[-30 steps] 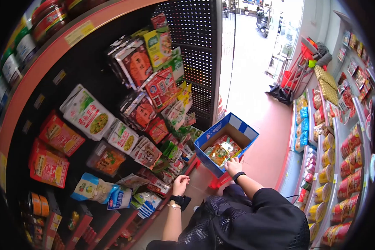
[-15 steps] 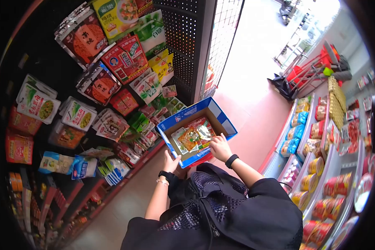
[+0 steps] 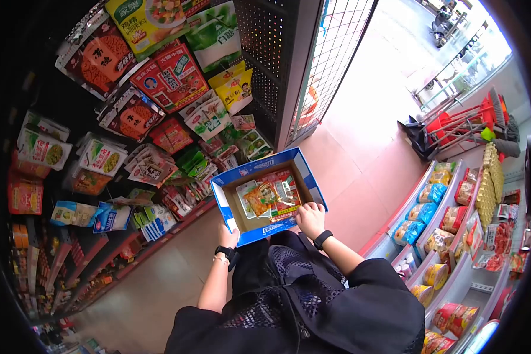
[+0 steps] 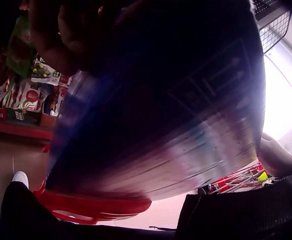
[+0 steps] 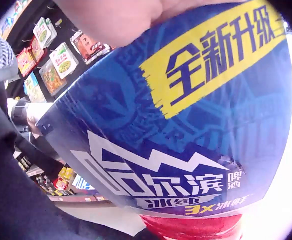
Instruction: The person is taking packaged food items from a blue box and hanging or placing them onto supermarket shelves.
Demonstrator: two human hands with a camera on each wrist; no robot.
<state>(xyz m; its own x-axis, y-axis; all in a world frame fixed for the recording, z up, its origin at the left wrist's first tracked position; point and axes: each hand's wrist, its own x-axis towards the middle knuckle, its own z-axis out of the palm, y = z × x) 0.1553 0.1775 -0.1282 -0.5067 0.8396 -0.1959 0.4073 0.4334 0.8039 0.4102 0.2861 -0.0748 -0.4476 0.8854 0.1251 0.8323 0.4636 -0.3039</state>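
Note:
An open blue cardboard box (image 3: pixel 249 236) is in front of the person in the head view. Several flat food packets (image 3: pixel 271 197) lie inside it. The left hand (image 3: pixel 227 236) grips its near left corner, fingers partly hidden behind the cardboard. At the near right rim, the right hand (image 3: pixel 311 218) holds the edge with curled fingers. Large white and yellow lettering covers the box side (image 5: pixel 186 125) in the right wrist view. A red plastic piece (image 4: pixel 96 207) shows under the box in the left wrist view.
Hanging seasoning packets (image 3: pixel 171 76) crowd the dark shelf rack at left. A wire mesh panel (image 3: pixel 339 47) stands beyond the box. On the right are shelves with bagged goods (image 3: pixel 419 212) and tubs (image 3: pixel 435 275). Brooms and a red dustpan (image 3: pixel 439 127) lean near the bright doorway.
The left hand has moved from beside the shelf to the box's left corner. The right hand has left the packets for the near rim. The box appears nearer and turned.

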